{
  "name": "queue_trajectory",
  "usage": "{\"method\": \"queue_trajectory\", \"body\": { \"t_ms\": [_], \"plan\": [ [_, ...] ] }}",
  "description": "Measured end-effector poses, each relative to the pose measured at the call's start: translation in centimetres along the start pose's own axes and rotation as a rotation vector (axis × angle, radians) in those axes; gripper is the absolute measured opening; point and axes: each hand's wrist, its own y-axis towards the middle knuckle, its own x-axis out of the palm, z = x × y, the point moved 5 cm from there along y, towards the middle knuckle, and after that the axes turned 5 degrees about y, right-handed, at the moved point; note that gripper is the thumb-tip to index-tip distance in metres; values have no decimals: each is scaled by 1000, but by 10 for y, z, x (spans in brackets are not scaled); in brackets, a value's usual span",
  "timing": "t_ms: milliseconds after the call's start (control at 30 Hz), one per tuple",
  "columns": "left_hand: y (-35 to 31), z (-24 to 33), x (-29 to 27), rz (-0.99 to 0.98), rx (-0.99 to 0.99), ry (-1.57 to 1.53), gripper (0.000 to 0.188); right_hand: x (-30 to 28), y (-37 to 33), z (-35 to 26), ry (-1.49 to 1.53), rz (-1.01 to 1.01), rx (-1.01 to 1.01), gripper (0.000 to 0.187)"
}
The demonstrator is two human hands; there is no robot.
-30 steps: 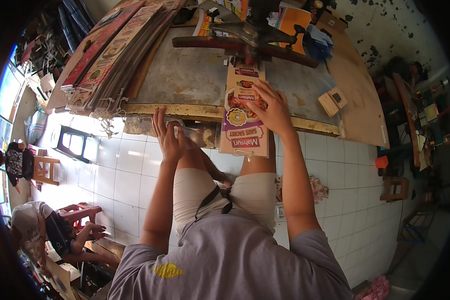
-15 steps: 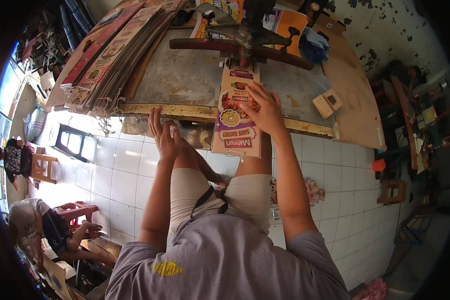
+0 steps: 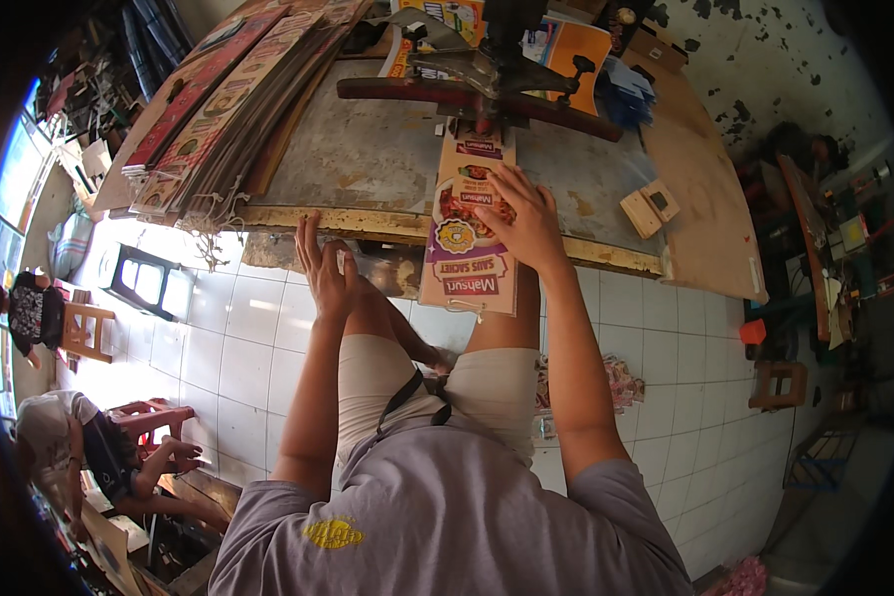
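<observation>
A long printed cardboard strip (image 3: pixel 472 268) in tan and purple lies under the press, its near end jutting over the table's front edge and a bit of string at its tip. My right hand (image 3: pixel 522 221) rests on the strip's right side with fingers spread, holding it flat rather than gripping. My left hand (image 3: pixel 326 273) is at the table's front edge, left of the strip, its longer fingers stretched up against the wooden edge and the thumb raised. Nothing clear shows in it. Above the strip's far end stands a dark metal press (image 3: pixel 485 89) with a red crossbar.
Stacks of printed strips (image 3: pixel 219 109) with strings hanging off the edge lie on the table's left. A small wooden block (image 3: pixel 651 207) sits on the right, with blue plastic (image 3: pixel 626 94) behind it. Two people and a red stool (image 3: pixel 151 419) are at left.
Both hands and the strip stay almost where they were. My left thumb and fingertip have shifted slightly.
</observation>
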Motion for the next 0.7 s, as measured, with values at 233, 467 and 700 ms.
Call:
{"method": "queue_trajectory", "body": {
  "t_ms": [233, 467, 700],
  "plan": [
    [-2, 2, -2, 0, -4, 2, 10, 0, -3, -2, -4, -12, 6, 72],
    [-6, 0, -3, -15, -4, -4, 9, 1, -6, -1, -5, -18, 11, 71],
    [-4, 2, -6, -37, 14, -50, 13, 1, -6, 0, -21, -30, 23, 71]
  ]
}}
